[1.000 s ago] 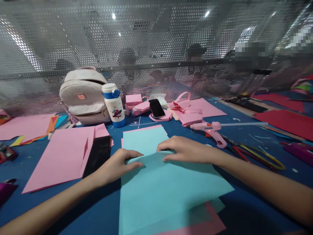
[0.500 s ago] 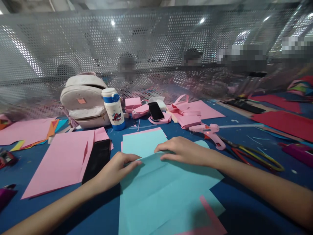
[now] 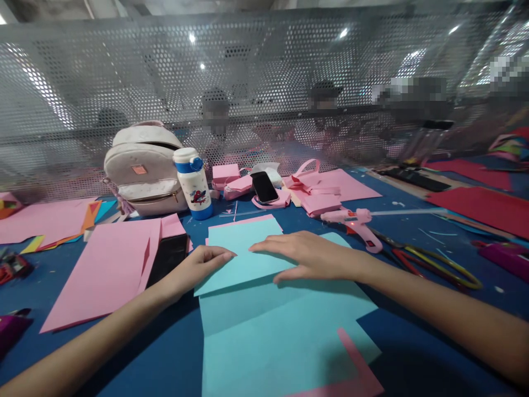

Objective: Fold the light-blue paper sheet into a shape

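A light blue sheet of paper [image 3: 235,278] lies in front of me, with its upper part lying over more light blue paper [image 3: 256,342]. My left hand [image 3: 206,263] is at the sheet's left side, thumb and fingers pressed together on it. Across its right half rests my right hand [image 3: 309,256], palm down, fingers stretched out and the thumb apart. Under the blue paper, a strip of pink paper [image 3: 355,353] shows at the lower right. Beside my left forearm are a folded pink sheet [image 3: 103,264] and a black phone [image 3: 167,256], partly covered by that arm.
A pink glue gun [image 3: 355,220] with its stick lies right of the papers, near scissors [image 3: 433,262]. Behind stand a white backpack [image 3: 142,165] and a bottle [image 3: 194,184]. Another phone [image 3: 264,187] lies among pink paper pieces. A perforated metal screen [image 3: 264,71] borders the table.
The raised, bent edge of the light blue sheet has gone down flat, its near edge now showing below my hands. My right hand has spread out flatter and shifted slightly left.
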A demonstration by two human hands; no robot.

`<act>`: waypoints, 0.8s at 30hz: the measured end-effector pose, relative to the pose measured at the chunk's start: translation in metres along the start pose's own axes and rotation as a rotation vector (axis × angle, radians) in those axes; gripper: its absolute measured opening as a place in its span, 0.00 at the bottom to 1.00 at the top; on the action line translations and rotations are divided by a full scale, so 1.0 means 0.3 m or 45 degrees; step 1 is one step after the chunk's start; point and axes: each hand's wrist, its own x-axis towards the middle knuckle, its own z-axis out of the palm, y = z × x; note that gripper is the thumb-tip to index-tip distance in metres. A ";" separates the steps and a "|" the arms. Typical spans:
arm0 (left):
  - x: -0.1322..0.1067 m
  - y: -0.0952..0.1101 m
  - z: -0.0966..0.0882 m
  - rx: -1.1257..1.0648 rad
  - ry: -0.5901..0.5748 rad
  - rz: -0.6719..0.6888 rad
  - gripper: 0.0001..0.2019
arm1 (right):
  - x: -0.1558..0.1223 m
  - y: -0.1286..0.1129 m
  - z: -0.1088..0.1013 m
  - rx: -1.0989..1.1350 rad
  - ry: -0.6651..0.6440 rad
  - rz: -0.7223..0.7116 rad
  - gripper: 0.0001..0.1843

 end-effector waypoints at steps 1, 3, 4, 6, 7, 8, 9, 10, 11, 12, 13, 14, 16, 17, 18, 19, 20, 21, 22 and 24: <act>0.001 -0.002 -0.002 -0.021 0.001 -0.010 0.24 | 0.002 0.000 -0.002 0.026 -0.001 0.002 0.32; 0.004 -0.006 -0.004 -0.052 -0.012 -0.008 0.24 | 0.007 0.006 -0.002 0.078 -0.006 -0.010 0.28; 0.005 -0.008 -0.004 -0.058 -0.021 -0.003 0.23 | 0.009 0.011 0.000 0.099 -0.011 -0.018 0.27; 0.008 -0.010 -0.002 -0.045 -0.030 0.003 0.24 | 0.012 0.023 0.005 0.123 -0.017 -0.021 0.23; 0.010 -0.010 -0.001 -0.030 -0.038 -0.002 0.24 | 0.013 0.029 0.009 0.128 -0.017 -0.022 0.22; 0.011 -0.010 0.001 -0.018 -0.051 -0.004 0.25 | 0.014 0.035 0.013 0.128 -0.013 -0.022 0.21; 0.011 -0.008 0.002 -0.011 -0.068 0.001 0.25 | 0.015 0.040 0.018 0.118 -0.007 -0.019 0.20; 0.010 -0.005 0.002 -0.010 -0.083 0.014 0.26 | 0.017 0.044 0.022 0.091 -0.003 -0.007 0.19; 0.008 -0.002 0.001 -0.022 -0.098 0.030 0.26 | 0.018 0.047 0.025 0.047 -0.004 0.016 0.18; 0.004 0.002 -0.001 -0.051 -0.109 0.046 0.26 | 0.020 0.049 0.028 -0.009 -0.007 0.050 0.16; -0.002 0.006 -0.005 -0.098 -0.114 0.056 0.27 | 0.021 0.051 0.031 -0.067 -0.009 0.092 0.15; -0.008 0.009 -0.011 -0.158 -0.115 0.054 0.28 | 0.022 0.052 0.032 -0.113 -0.006 0.132 0.14; -0.018 0.012 -0.022 -0.233 -0.102 0.021 0.31 | 0.024 0.055 0.036 -0.146 0.018 0.175 0.14; -0.020 0.012 -0.026 -0.203 -0.081 0.016 0.30 | 0.024 0.057 0.037 -0.134 0.033 0.180 0.14; -0.021 0.011 -0.028 -0.123 -0.052 0.027 0.29 | 0.024 0.059 0.039 -0.115 0.040 0.182 0.13; -0.019 0.009 -0.028 -0.009 -0.023 0.054 0.26 | 0.025 0.060 0.041 -0.098 0.037 0.189 0.12; -0.015 0.007 -0.026 0.117 0.009 0.093 0.23 | 0.025 0.062 0.044 -0.087 0.029 0.202 0.11; -0.010 0.004 -0.021 0.234 0.041 0.134 0.20 | 0.026 0.062 0.047 -0.082 0.018 0.217 0.09; -0.005 0.000 -0.015 0.327 0.069 0.165 0.16 | 0.027 0.062 0.050 -0.081 0.009 0.232 0.08; 0.004 -0.007 -0.001 0.439 0.111 0.185 0.10 | 0.032 0.058 0.059 -0.087 0.000 0.255 0.05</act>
